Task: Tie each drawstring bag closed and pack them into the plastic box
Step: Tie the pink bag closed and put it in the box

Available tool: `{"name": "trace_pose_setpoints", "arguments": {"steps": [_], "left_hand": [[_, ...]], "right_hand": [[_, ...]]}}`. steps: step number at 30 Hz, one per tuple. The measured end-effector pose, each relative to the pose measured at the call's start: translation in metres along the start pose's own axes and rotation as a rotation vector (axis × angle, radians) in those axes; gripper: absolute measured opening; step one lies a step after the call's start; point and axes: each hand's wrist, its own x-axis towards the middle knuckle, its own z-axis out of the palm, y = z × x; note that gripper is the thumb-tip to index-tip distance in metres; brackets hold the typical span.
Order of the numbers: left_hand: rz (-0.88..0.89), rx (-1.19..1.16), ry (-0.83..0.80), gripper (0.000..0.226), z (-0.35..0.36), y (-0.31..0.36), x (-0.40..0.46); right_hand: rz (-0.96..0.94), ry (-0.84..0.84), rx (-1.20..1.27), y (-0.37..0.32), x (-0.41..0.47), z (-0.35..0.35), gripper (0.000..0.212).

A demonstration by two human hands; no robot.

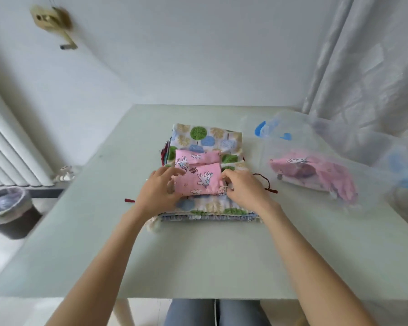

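From my remote seat the scene reads bright and evenly lit, soft daylight filtering through the sheer white curtain (372,74) at two o'clock. Shadows are faint; I see only a weak one under the stack of patterned fabric bags (207,142) on the pale green worktop (198,255). No hard glare shows, just a mild sheen across that surface. The whole frame is smeared by motion blur: the brass wall fitting (51,22) at eleven o'clock is doubled, the clear plastic box with blue latches (335,158) at three o'clock is hazy, and both hands look soft. Wide-angle distortion bends the white radiator (12,147) at nine o'clock.
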Motion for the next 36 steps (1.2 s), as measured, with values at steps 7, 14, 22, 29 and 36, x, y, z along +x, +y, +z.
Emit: {"name": "trace_pose_setpoints", "arguments": {"steps": [7,14,22,29,36], "left_hand": [[-0.04,-0.031,-0.026,0.016,-0.004,-0.02,-0.009],[-0.019,0.061,-0.028,0.02,-0.005,-0.019,-0.013],[0.068,0.25,-0.055,0.022,-0.002,-0.021,-0.014],[-0.147,-0.571,0.289,0.018,-0.009,-0.01,-0.012],[-0.155,-1.242,0.277,0.026,-0.013,0.003,0.002]], "right_hand": [[0.062,0.063,0.335,0.011,0.007,-0.007,0.012],[0.091,0.076,0.666,0.024,0.006,-0.007,0.003],[0.176,0.063,0.826,0.033,-0.007,-0.007,0.008],[0.286,0.157,0.95,0.037,-0.008,-0.001,0.008],[0.322,0.249,1.154,0.033,-0.006,-0.006,0.014]]}}
